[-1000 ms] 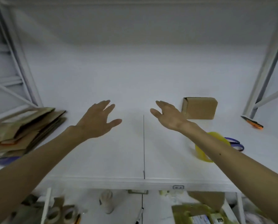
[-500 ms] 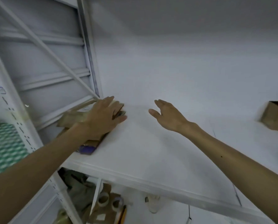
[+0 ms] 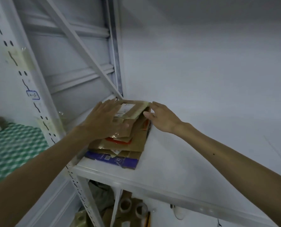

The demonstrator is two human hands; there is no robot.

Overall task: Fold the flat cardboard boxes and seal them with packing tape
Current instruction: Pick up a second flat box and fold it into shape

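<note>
**A:** So, where had your hands got to at that moment?

**B:** Both of yours had swung over to the stack of flat cardboard boxes (image 3: pixel 120 136) at the shelf's left corner. 1 second before, they hovered spread over bare shelf with the stack well off beyond your left fingertips. By this moment your left hand (image 3: pixel 103 120) lay palm-down on the top sheet, fingers spread flat and loose, pressing rather than gripping anything.

**A:** And the right?

**B:** Your right hand (image 3: pixel 162 118) was open too, fingers extended, their tips touching the far right edge of the top piece, just beside the strip of old tape (image 3: pixel 136 112). Nothing was pinched; I couldn't tell whether a fingertip had slipped under the edge.

**A:** What did that shift mean for the job?

**B:** You had turned away from the folded box that stood beyond your right hand 1 second earlier; it was out of sight now. I'd judge you were starting on a fresh flat: left hand steadying the pile, right hand about to peel off 1 sheet. Folding and taping of this 1 hadn't begun.

**A:** Any tape within reach?

**B:** Rolls of packing tape (image 3: pixel 131 208) sat on the lower shelf, well below your fingers.
</note>
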